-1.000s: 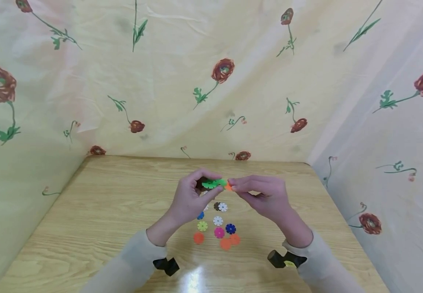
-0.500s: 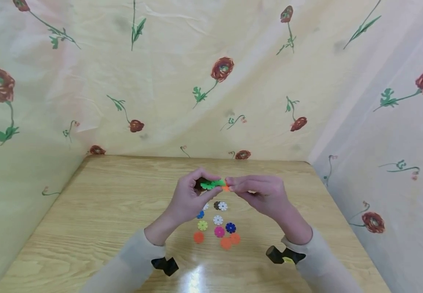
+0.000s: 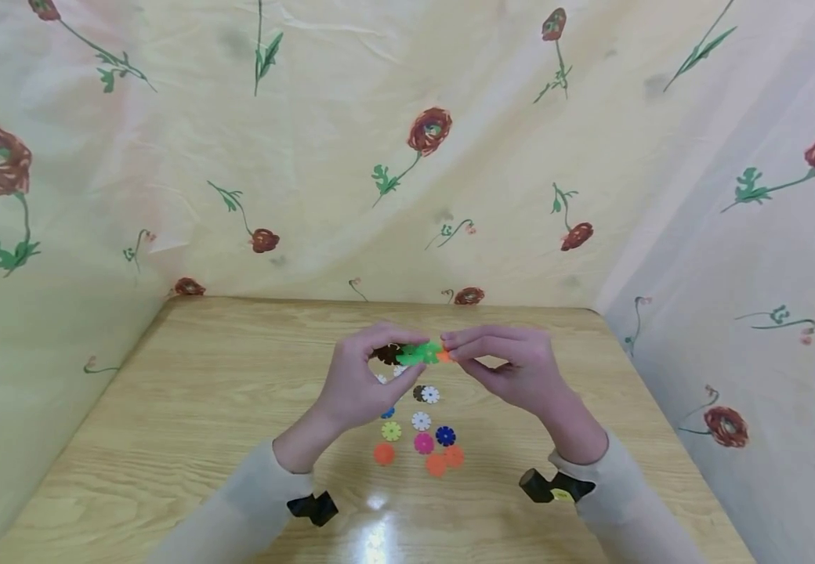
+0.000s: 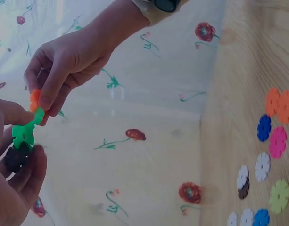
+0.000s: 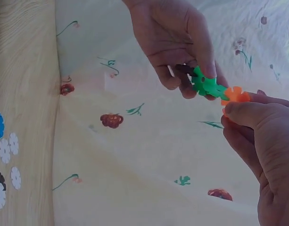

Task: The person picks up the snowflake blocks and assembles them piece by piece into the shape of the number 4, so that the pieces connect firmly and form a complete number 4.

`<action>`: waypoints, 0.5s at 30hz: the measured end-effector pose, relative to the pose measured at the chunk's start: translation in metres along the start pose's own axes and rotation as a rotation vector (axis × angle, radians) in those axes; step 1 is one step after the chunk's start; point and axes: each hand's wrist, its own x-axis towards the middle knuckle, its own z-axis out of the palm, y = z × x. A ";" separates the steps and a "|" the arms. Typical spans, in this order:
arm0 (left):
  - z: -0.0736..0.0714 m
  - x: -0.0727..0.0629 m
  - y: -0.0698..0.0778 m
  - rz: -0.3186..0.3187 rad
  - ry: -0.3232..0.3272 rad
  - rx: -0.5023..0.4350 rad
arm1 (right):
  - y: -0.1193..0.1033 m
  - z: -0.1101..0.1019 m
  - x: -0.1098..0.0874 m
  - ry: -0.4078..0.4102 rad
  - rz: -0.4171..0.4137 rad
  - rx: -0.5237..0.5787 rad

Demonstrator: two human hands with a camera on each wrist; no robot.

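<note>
Over the far half of the table, my left hand (image 3: 358, 380) pinches a joined row of plastic snowflake discs between thumb and fingers. Two green discs (image 5: 201, 84) form its middle, and a dark brown disc (image 4: 16, 157) sits at the end inside my left palm. Opposite, my right hand (image 3: 520, 364) pinches an orange snowflake disc (image 5: 236, 96) by its outer side. The orange disc's inner edge meets the end green disc, notch to notch in the right wrist view. Fingers hide part of both.
Loose discs lie on the wooden table (image 3: 238, 392) below the hands: white (image 3: 421, 421), pink (image 3: 424, 443), dark blue (image 3: 445, 436), yellow-green (image 3: 391, 431) and several orange ones (image 3: 384, 453). A floral curtain (image 3: 323, 157) encloses the back and sides.
The held row has turned so the end green disc shows more of its face and the brown disc shows more. My right fingers have shifted slightly up and right with the orange disc.
</note>
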 end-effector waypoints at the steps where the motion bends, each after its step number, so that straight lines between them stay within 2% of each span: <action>1: -0.001 0.000 0.000 0.011 0.001 0.034 | 0.000 0.000 -0.001 -0.004 0.008 -0.004; 4: -0.001 0.000 -0.002 0.039 -0.005 0.096 | 0.001 0.000 -0.003 -0.014 0.026 -0.015; 8: -0.002 -0.001 -0.004 0.070 -0.018 0.127 | 0.001 0.001 -0.007 -0.030 0.066 -0.037; 11: -0.004 -0.002 -0.006 0.080 -0.010 0.147 | 0.001 0.000 -0.011 -0.062 0.151 -0.048; 15: -0.011 -0.004 -0.008 0.049 0.001 0.160 | -0.001 -0.001 -0.017 -0.127 0.307 -0.060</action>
